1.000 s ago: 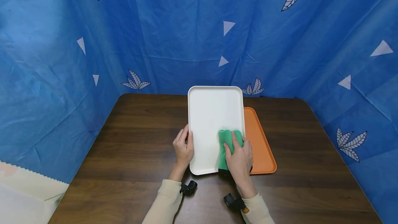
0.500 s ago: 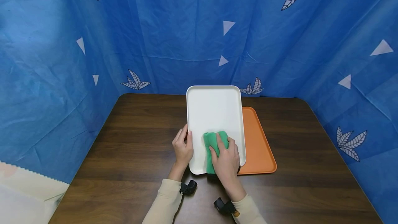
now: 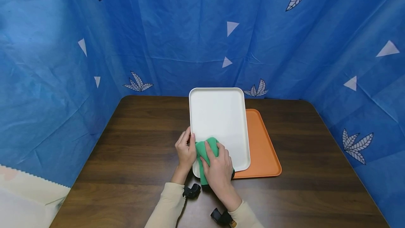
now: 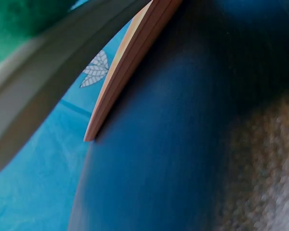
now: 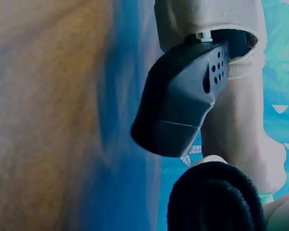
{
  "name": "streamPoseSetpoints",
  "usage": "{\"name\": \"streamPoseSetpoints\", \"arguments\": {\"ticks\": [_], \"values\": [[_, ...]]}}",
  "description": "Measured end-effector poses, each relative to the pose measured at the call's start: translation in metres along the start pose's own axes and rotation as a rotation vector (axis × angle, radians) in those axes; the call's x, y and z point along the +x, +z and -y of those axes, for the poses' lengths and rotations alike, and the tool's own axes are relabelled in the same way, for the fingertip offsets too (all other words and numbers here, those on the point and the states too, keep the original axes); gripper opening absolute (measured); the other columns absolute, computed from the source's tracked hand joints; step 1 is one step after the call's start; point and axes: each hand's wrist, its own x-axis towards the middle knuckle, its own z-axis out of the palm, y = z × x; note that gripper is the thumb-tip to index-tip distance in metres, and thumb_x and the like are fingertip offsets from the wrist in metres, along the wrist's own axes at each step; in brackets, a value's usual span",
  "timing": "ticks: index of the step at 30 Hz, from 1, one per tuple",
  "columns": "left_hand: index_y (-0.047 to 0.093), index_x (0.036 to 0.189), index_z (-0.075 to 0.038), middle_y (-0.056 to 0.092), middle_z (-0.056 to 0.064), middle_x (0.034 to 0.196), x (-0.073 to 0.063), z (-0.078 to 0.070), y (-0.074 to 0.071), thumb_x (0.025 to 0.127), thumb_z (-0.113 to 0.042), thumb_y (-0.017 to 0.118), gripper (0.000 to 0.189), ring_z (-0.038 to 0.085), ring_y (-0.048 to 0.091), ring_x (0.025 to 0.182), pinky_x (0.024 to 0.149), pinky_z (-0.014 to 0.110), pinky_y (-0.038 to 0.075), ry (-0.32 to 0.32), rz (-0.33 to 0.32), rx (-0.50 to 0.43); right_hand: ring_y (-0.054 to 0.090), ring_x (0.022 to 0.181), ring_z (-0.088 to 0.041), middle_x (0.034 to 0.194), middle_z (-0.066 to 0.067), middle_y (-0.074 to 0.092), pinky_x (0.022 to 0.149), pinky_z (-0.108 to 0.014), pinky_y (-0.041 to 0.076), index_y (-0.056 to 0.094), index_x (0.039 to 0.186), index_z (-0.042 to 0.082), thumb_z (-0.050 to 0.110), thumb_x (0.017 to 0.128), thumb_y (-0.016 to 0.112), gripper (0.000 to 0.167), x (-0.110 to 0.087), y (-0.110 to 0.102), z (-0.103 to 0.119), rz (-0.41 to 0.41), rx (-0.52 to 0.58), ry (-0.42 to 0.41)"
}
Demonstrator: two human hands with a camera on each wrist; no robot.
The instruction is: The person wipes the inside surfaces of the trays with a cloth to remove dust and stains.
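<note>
A white rectangular tray is tilted up toward me, its near end low over the table. My left hand grips its left rim, thumb on the front side. At the tray's lower left corner, my right hand holds a folded green cloth against the white surface, close to the left thumb. The cloth has a black side; a black roll of it fills the bottom of the right wrist view. In the left wrist view, the tray's edge crosses in front of the green cloth.
An orange tray lies on the brown wooden table, partly hidden behind the white one. Blue patterned curtain surrounds the table at the back and sides. A black wrist camera sits on the left sleeve.
My right hand has slid the cloth leftward across the lower part of the white tray, from its right side to its left corner. The left hand keeps its grip; the tray has shifted slightly left.
</note>
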Motion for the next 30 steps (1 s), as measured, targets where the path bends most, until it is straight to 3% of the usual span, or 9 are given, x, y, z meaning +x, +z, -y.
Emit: {"name": "streamPoseSetpoints", "arguments": {"ticks": [11,22,30], "values": [[0.065,0.112,0.015,0.065,0.020,0.079,-0.003,0.006,-0.002,0.084,0.015,0.058,0.029,0.023,0.058,0.056,0.049,0.023,0.050,0.023,0.014,-0.030,0.059,0.085,-0.032,0.115,-0.022,0.060,0.059,-0.038,0.046,0.070,0.124,0.016,0.023,0.073,0.087,0.054,-0.001,-0.005,-0.018,0.021,-0.003,0.016],[0.064,0.112,0.017,0.064,0.021,0.078,-0.001,0.004,-0.003,0.083,0.016,0.060,0.029,0.023,0.057,0.055,0.049,0.022,0.049,0.033,0.017,-0.006,0.059,0.095,-0.038,0.114,-0.026,0.059,0.066,-0.047,0.051,0.069,0.125,0.013,0.022,0.074,0.086,0.054,-0.001,-0.012,-0.047,0.010,-0.010,0.134],[0.064,0.111,0.019,0.063,0.021,0.076,-0.002,0.004,-0.002,0.081,0.020,0.060,0.031,0.022,0.056,0.054,0.047,0.021,0.048,0.032,0.023,0.000,0.059,0.099,-0.042,0.119,-0.029,0.057,0.067,-0.053,0.053,0.066,0.128,0.012,0.024,0.079,0.082,0.053,-0.001,-0.021,-0.065,0.052,-0.017,0.252]]}}
